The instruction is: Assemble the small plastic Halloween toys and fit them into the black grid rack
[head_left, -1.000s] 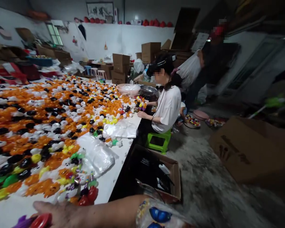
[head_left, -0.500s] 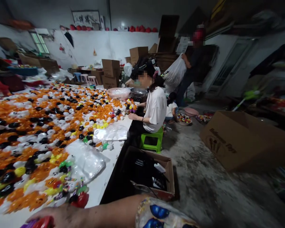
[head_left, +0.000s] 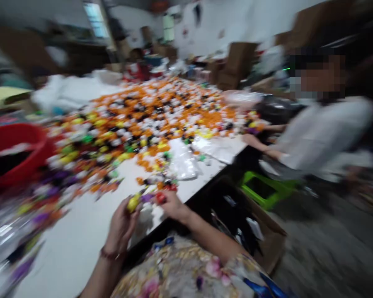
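Note:
Near the table's front edge, my left hand [head_left: 121, 223] is closed around a small yellow plastic toy [head_left: 133, 203]. My right hand [head_left: 175, 207] has its fingers curled on a small red toy [head_left: 160, 198]. Between the two hands shows a purple toy [head_left: 147, 198]; which hand grips it I cannot tell. Just beyond them lies a small cluster of mixed toys, and past it clear plastic bags [head_left: 183, 159] rest on the white table [head_left: 71, 244]. Motion blur hides the toys' details.
A large heap of orange, white, black and yellow toys [head_left: 161, 107] covers the far table. A red basin [head_left: 43, 145] stands at left. At right, a co-worker in a white shirt [head_left: 326, 132] sits on a green stool [head_left: 267, 192]. An open carton [head_left: 272, 244] is beside the table.
My view has swung left and down to the tabletop. Both my hands now show, close together; earlier only my right hand was visible at the bottom, with red and purple toys.

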A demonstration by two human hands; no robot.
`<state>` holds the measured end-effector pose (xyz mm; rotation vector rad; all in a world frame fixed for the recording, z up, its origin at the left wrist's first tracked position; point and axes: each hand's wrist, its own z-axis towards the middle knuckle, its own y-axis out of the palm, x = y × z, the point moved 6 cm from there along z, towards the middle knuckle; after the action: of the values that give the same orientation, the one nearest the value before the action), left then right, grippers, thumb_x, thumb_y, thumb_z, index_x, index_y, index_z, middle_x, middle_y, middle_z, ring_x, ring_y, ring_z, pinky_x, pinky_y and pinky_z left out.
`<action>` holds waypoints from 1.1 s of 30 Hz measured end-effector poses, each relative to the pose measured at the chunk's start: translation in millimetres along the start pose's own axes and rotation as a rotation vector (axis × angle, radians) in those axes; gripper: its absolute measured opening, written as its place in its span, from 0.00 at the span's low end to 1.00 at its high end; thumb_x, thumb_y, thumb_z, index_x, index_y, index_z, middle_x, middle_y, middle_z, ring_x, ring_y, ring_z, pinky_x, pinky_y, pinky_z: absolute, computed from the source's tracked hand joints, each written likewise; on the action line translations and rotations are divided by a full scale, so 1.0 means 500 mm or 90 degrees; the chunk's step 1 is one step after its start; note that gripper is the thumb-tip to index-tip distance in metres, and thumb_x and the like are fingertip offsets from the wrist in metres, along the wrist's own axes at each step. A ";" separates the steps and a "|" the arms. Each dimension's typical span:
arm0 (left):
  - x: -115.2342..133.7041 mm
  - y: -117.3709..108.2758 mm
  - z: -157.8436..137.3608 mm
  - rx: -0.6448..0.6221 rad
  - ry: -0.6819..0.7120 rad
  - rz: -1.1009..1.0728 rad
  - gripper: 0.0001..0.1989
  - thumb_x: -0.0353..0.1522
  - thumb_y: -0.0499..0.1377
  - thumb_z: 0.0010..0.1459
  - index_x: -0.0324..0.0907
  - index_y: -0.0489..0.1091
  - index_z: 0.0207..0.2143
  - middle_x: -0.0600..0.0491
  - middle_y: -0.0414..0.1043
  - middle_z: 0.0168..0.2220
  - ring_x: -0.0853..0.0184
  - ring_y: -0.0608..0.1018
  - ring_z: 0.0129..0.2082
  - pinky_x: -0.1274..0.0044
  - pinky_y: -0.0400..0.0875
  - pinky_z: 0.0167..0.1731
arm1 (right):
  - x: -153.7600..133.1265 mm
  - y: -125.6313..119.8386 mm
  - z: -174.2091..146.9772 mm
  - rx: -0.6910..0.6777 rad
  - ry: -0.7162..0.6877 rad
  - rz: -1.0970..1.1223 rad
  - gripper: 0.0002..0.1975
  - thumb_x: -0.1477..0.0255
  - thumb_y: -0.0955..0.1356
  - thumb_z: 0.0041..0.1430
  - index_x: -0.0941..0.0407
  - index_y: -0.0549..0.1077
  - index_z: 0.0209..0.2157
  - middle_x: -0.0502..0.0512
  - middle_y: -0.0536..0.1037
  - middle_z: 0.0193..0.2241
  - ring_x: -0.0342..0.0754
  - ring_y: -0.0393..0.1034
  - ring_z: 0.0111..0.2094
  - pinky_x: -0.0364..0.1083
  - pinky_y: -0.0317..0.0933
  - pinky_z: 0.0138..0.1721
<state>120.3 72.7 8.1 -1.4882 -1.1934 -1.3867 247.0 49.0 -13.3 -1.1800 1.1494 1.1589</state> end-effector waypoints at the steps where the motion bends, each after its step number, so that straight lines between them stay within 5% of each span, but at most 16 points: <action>1: -0.012 -0.030 -0.016 0.065 -0.021 -0.033 0.16 0.45 0.57 0.60 0.42 0.69 0.33 0.54 0.70 0.28 0.71 0.72 0.24 0.79 0.68 0.20 | -0.006 -0.011 0.001 0.005 -0.024 -0.002 0.15 0.60 0.71 0.57 0.58 0.80 0.37 0.53 0.80 0.32 0.48 0.75 0.36 0.48 0.70 0.42; 3: -0.034 -0.059 -0.025 0.143 -0.055 -0.095 0.19 0.47 0.58 0.56 0.41 0.65 0.27 0.56 0.67 0.23 0.75 0.66 0.18 0.82 0.59 0.14 | -0.017 -0.027 0.010 -0.010 -0.067 -0.024 0.16 0.60 0.72 0.54 0.57 0.81 0.39 0.56 0.82 0.36 0.51 0.76 0.39 0.51 0.69 0.46; 9: -0.047 -0.044 -0.021 0.133 -0.053 -0.266 0.22 0.48 0.65 0.45 0.40 0.63 0.28 0.56 0.69 0.22 0.79 0.63 0.14 0.84 0.50 0.14 | -0.032 -0.026 -0.004 -0.052 -0.125 -0.093 0.17 0.60 0.70 0.58 0.57 0.81 0.42 0.57 0.81 0.32 0.49 0.75 0.34 0.47 0.71 0.38; 16: -0.046 -0.044 -0.049 0.146 -0.032 -0.132 0.23 0.51 0.63 0.47 0.41 0.62 0.27 0.61 0.64 0.20 0.78 0.64 0.17 0.83 0.58 0.18 | -0.051 -0.011 -0.018 -0.097 -0.214 -0.158 0.14 0.65 0.69 0.61 0.55 0.81 0.44 0.53 0.78 0.28 0.45 0.72 0.30 0.43 0.67 0.33; 24: -0.058 -0.049 -0.048 0.145 -0.034 0.003 0.21 0.52 0.56 0.52 0.43 0.61 0.26 0.62 0.59 0.18 0.74 0.61 0.16 0.80 0.56 0.18 | -0.044 0.004 -0.021 -0.145 -0.225 -0.204 0.14 0.63 0.68 0.63 0.54 0.81 0.43 0.53 0.75 0.26 0.45 0.69 0.28 0.43 0.65 0.30; 33: -0.037 -0.068 -0.059 0.236 0.010 0.300 0.14 0.38 0.46 0.59 0.44 0.57 0.21 0.58 0.60 0.20 0.70 0.64 0.22 0.76 0.56 0.26 | -0.047 0.048 -0.028 -0.195 -0.220 -0.179 0.11 0.67 0.67 0.63 0.55 0.81 0.40 0.52 0.75 0.26 0.44 0.69 0.27 0.42 0.64 0.31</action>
<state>80.2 51.2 -8.8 -1.3709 -0.9451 -0.8103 221.0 35.1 8.0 -1.2624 0.5388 1.2848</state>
